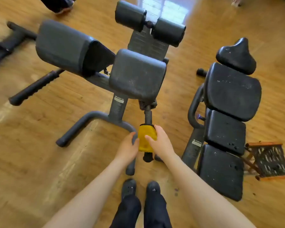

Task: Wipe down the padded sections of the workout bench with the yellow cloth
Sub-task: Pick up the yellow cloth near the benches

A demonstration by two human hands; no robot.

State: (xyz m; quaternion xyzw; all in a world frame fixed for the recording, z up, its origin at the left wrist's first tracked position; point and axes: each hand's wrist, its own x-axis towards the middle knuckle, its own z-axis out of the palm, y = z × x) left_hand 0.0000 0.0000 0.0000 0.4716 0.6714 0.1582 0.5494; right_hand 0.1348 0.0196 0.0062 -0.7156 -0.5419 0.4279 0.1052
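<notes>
Yellow cloth (146, 138) wraps the bench (136, 74) handle (148, 116), right hand (160, 142) clamped around it, left hand (127, 148) fingers curled alongside; a second bench (227, 122) stands right.

"WARNING" reads on a label (119, 99) stuck to the bench's upright post (116, 107).

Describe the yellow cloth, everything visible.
The yellow cloth looks like soft terry fabric, mustard yellow with a dark edge along its top. It is wrapped around the dark handle bar that sticks out below the bench's grey pad. The right hand grips it, thumb across its front; the left hand touches its left edge. The bar's end pokes out underneath.
</notes>
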